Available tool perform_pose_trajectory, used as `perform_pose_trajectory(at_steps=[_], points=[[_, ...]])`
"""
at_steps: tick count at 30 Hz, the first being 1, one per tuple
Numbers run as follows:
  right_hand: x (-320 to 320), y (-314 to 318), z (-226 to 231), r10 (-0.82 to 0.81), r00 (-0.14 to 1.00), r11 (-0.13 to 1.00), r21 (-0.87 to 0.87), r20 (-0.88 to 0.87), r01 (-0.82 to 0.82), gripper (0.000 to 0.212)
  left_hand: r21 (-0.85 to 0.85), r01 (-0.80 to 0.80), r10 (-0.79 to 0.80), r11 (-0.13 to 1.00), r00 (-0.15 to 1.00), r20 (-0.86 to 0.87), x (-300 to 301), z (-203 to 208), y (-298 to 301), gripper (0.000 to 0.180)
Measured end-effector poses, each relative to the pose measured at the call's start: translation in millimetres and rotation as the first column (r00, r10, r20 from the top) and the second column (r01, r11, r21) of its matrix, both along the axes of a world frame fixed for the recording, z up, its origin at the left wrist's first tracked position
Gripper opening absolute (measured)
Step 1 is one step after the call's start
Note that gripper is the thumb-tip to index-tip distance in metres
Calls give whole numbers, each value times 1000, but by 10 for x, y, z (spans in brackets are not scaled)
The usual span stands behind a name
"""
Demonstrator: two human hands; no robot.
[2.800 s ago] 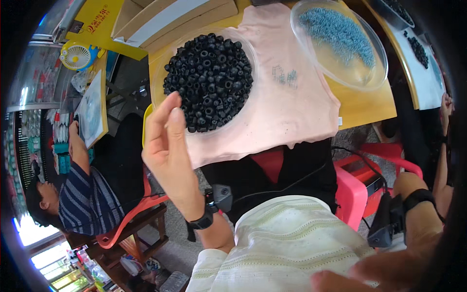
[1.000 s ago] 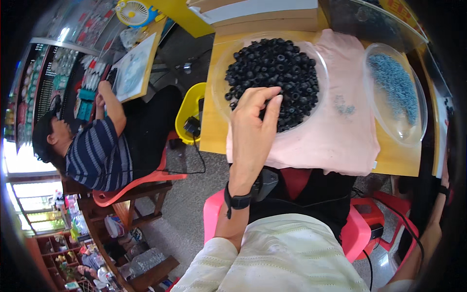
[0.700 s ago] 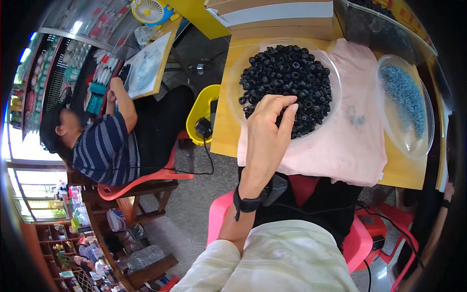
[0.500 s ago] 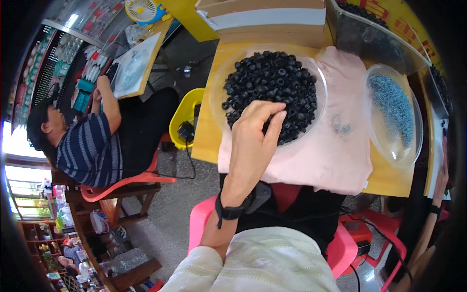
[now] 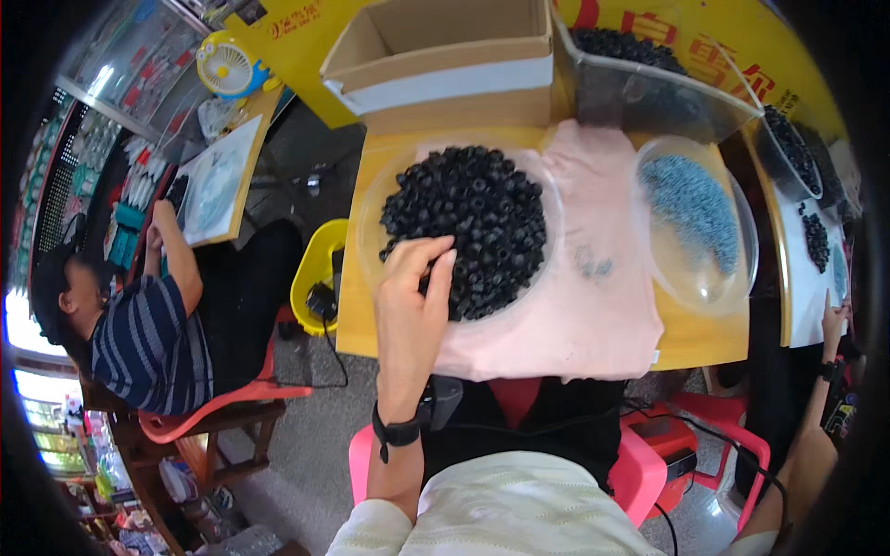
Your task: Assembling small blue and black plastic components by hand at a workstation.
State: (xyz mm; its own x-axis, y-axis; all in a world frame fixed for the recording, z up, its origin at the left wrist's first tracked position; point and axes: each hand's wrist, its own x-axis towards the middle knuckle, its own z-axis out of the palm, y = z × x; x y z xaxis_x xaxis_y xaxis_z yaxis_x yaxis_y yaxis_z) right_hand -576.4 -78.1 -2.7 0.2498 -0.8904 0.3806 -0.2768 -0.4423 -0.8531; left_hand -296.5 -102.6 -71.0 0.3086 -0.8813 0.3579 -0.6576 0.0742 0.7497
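The left hand (image 5: 408, 296) hardly changes: it is still over the black beads (image 5: 482, 204), heaped in the clear tray (image 5: 554, 208) on the table (image 5: 353, 320). Its thumb nearly meets the pointing finger, but I can't tell if the fingers (image 5: 422, 249) pinch anything. More of the clear bin (image 5: 649, 102) now shows. The heap looks as big, so few beads seem gone.

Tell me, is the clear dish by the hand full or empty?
Mostly full: black pieces heap over most of the clear dish, leaving bare plastic along its left edge.
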Motion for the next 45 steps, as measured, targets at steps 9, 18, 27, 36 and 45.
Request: perform_pose_trajectory(at_steps=[9, 18, 27, 36, 45], points=[[-286, 3, 356, -171, 984, 980, -112, -58, 163, 30, 110, 67, -79, 992, 991, 107, -167, 4, -48, 24], [-325, -226, 357, -229, 939, 972, -103, -255, 209, 22, 177, 80, -111, 981, 979, 174, -128, -70, -97, 26], [232, -648, -678, 4, 868, 990, -121, -496, -74, 21, 266, 90, -112, 960, 991, 69, -129, 8, -141, 19], [423, -801, -729, 17, 794, 997, -47, -607, -58, 11, 149, 52, -49, 988, 999, -23, -59, -50, -102, 19], [402, -737, -849, -55, 765, 997, -77, -642, 7, 11, 62, 47, -40, 997, 992, -117, -64, 21, 4, 18]])
